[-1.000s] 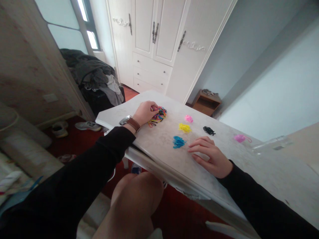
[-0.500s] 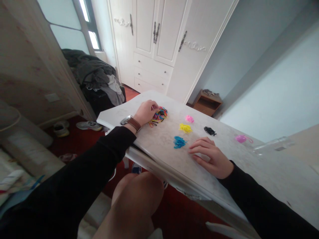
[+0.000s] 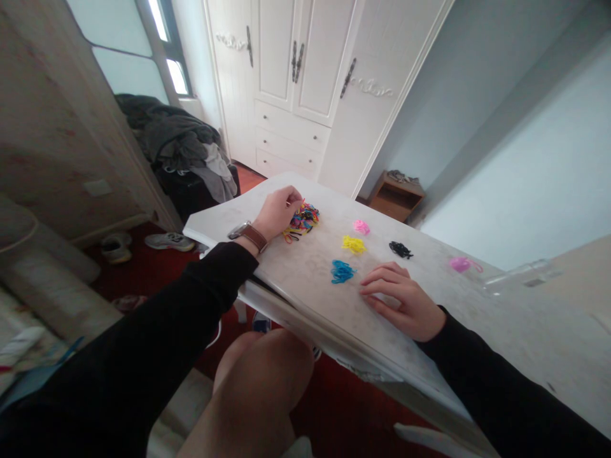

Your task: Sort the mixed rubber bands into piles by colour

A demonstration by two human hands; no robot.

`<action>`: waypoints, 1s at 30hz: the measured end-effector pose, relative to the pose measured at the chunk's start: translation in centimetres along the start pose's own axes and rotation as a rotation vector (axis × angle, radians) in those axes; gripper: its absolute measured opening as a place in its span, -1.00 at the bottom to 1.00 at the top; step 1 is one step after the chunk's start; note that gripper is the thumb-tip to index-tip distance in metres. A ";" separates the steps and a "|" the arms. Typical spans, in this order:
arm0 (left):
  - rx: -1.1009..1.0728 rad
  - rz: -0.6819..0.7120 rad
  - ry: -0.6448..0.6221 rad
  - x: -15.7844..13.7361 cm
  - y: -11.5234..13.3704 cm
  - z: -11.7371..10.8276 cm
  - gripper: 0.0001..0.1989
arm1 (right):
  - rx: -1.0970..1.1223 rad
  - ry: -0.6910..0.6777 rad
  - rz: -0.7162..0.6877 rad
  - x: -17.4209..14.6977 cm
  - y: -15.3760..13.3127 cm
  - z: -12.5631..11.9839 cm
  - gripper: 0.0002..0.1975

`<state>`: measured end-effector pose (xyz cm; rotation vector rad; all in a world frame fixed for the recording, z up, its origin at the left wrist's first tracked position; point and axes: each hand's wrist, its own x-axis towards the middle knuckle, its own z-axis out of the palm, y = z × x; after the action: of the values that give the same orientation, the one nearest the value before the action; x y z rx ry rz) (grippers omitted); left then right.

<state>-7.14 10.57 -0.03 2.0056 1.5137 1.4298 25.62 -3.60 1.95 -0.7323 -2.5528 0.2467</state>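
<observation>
Over the far-left part of the table (image 3: pixel 300 273), my left hand (image 3: pixel 278 213) is pinched at the edge of a mixed heap of coloured rubber bands (image 3: pixel 306 217). A small reddish rubber band (image 3: pixel 303 201) shows at its fingertips. My right hand (image 3: pixel 403 299) rests on the tabletop, fingers stretched and a little apart, holding nothing. Just left of its fingertips lies a blue pile of bands (image 3: pixel 342 271). Beyond that are a yellow pile (image 3: pixel 353 244), a pink pile (image 3: pixel 361 227) and a black pile (image 3: pixel 400 249).
Farther right on the table are a purple-pink item with a loop (image 3: pixel 462 264) and a clear bottle-like container (image 3: pixel 518 277) lying on its side. A white wardrobe (image 3: pixel 291 121) and a small wooden cabinet (image 3: pixel 396 197) stand behind. Clothes (image 3: pixel 181 140) are heaped at the left.
My left hand has lifted slightly from the heap, and a reddish band now shows at its fingertips. My right hand stays where it was.
</observation>
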 end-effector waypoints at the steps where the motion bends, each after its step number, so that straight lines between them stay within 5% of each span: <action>1: -0.010 0.001 0.006 0.0 0.1 0.0 -0.94 | 0.002 -0.002 -0.002 0.0 0.0 0.0 -0.84; 30: -0.200 -0.005 -0.050 -0.4 0.9 -0.4 -0.92 | -0.005 0.014 -0.009 0.0 0.0 -0.1 -0.83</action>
<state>-6.88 9.68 0.53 1.9021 1.2990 1.4542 25.67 -3.62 2.03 -0.7216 -2.5442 0.2309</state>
